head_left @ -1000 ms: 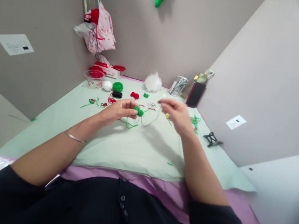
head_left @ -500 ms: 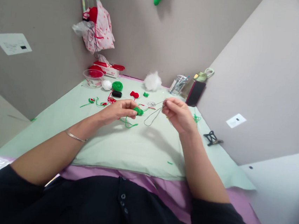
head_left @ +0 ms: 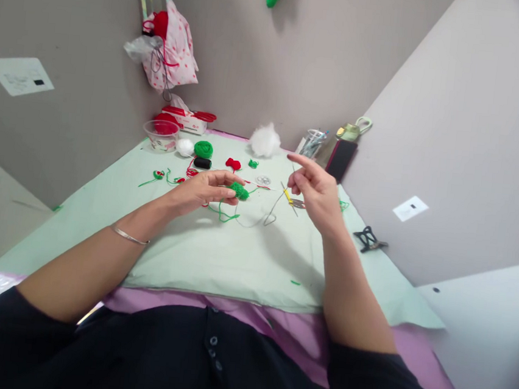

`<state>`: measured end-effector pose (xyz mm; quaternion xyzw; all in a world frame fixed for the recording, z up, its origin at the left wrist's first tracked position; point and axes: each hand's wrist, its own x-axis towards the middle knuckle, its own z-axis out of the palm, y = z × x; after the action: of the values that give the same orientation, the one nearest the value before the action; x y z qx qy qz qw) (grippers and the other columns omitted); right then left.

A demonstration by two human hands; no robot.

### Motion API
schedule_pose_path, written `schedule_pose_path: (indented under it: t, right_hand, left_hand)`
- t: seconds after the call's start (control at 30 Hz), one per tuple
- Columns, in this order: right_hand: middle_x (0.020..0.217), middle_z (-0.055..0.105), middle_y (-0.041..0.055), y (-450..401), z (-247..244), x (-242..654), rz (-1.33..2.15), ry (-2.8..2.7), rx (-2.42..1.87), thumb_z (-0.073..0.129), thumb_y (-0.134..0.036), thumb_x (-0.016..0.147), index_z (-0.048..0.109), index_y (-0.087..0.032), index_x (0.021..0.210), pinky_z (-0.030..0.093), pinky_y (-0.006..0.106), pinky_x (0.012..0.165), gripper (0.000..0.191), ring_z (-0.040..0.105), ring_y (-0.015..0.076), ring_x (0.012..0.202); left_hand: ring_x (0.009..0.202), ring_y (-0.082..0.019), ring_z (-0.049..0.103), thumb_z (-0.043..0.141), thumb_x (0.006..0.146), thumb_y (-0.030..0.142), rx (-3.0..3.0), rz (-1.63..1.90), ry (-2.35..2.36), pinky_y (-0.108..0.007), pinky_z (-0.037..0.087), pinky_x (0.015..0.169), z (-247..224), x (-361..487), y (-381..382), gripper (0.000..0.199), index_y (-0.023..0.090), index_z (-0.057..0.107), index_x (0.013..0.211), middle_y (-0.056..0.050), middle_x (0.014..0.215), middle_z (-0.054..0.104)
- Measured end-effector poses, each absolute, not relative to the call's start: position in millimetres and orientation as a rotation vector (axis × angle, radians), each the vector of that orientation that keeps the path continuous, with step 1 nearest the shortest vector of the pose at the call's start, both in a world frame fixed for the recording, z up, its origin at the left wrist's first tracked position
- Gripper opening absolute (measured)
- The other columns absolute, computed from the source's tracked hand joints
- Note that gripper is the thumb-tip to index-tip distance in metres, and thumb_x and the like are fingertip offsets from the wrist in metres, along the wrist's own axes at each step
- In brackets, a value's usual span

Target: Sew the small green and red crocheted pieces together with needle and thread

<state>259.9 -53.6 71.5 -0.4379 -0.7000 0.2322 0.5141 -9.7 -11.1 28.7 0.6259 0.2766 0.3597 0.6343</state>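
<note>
My left hand (head_left: 205,188) pinches a small green crocheted piece (head_left: 240,191) between thumb and fingers. A green yarn tail (head_left: 227,217) hangs from it onto the table. To the right, my right hand (head_left: 312,190) is raised with its index finger stretched out and its other fingers curled. A thin dark thread (head_left: 272,215) runs from that hand in a loose loop toward the green piece. Whether a needle is on the thread is too small to tell. Below the right hand lies a thin yellow-handled tool (head_left: 287,196), partly hidden by the fingers.
Behind my hands lie a green yarn ball (head_left: 204,149), a black thread spool (head_left: 202,163), a red crocheted bow (head_left: 233,164) and white stuffing (head_left: 265,141). A clear tub (head_left: 160,137) stands left. A pen cup (head_left: 313,143), dark phone (head_left: 341,159) and hair clip (head_left: 369,239) are right.
My right hand has shifted slightly right and its index finger has straightened upward. The dark thread's loop has dropped lower, and the yellow-handled tool now shows. My left hand stays on the green piece.
</note>
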Motion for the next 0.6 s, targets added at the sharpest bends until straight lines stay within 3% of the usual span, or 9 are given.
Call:
schedule_pose_path:
  t: [0.1, 0.2, 0.3, 0.47, 0.6]
  right_hand:
    - [0.071, 0.064, -0.0009, -50, 67, 254, 0.477, -1.625, -1.095, 0.062, -0.028, 0.089, 0.067, -0.023, 0.119, 0.050, 0.031, 0.065, 0.031, 0.055, 0.0137, 0.061]
    - [0.075, 0.068, 0.0019, -51, 64, 247, 0.544, -1.561, -1.073, 0.065, -0.031, 0.086, 0.069, -0.019, 0.097, 0.050, 0.030, 0.063, 0.016, 0.059, 0.0134, 0.063]
    - [0.082, 0.069, 0.0034, -59, 61, 235, 0.578, -1.599, -1.035, 0.070, -0.033, 0.084, 0.071, -0.019, 0.085, 0.049, 0.029, 0.063, 0.014, 0.060, 0.0135, 0.068]
    - [0.081, 0.069, 0.0029, -71, 51, 216, 0.624, -1.758, -1.043, 0.068, -0.030, 0.088, 0.073, -0.019, 0.087, 0.046, 0.029, 0.064, 0.012, 0.057, 0.0136, 0.068]
    - [0.077, 0.062, 0.0016, -74, 46, 211, 0.438, -1.902, -1.042, 0.063, -0.021, 0.090, 0.075, -0.020, 0.090, 0.043, 0.028, 0.064, 0.012, 0.051, 0.0120, 0.064]
  left_hand:
    - [0.092, -0.022, 0.074, 0.084, 0.078, 0.033, 1.391, 0.813, 0.612, -0.031, 0.055, 0.079, 28, -10, -11, 0.036, 0.022, 0.075, 0.110, -0.007, 0.102, 0.075]
    - [0.096, -0.022, 0.075, 0.083, 0.079, 0.033, 1.363, 0.801, 0.573, -0.034, 0.055, 0.090, 28, -9, -11, 0.036, 0.022, 0.076, 0.112, -0.008, 0.111, 0.075]
    - [0.098, -0.023, 0.075, 0.084, 0.078, 0.034, 1.350, 0.810, 0.564, -0.035, 0.055, 0.092, 29, -8, -13, 0.034, 0.021, 0.077, 0.110, -0.009, 0.113, 0.075]
    - [0.097, -0.025, 0.074, 0.085, 0.078, 0.033, 1.357, 0.834, 0.601, -0.034, 0.057, 0.084, 32, -7, -16, 0.034, 0.020, 0.077, 0.108, -0.010, 0.111, 0.076]
    - [0.098, -0.024, 0.074, 0.084, 0.079, 0.033, 1.373, 0.835, 0.613, -0.034, 0.056, 0.085, 32, -7, -15, 0.032, 0.020, 0.077, 0.107, -0.010, 0.108, 0.077]
